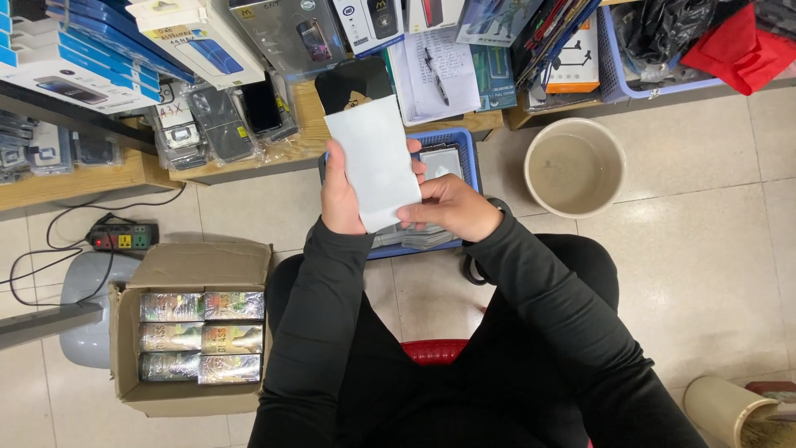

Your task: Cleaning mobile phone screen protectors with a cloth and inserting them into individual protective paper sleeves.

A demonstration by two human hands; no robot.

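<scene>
A flat white packet with a black top end is held upright in front of me. My left hand grips its left edge. Fingers of my right hand pinch its lower right corner. Both sleeves are black. Behind the packet and my hands sits a blue plastic basket holding several flat packets; part of it is hidden by my hands.
An open cardboard box of shiny packs stands at my left on the tiled floor. A power strip and cables lie beyond it. A beige bucket stands at right. Wooden shelves with boxed and bagged phone accessories run across the top. A red stool is under me.
</scene>
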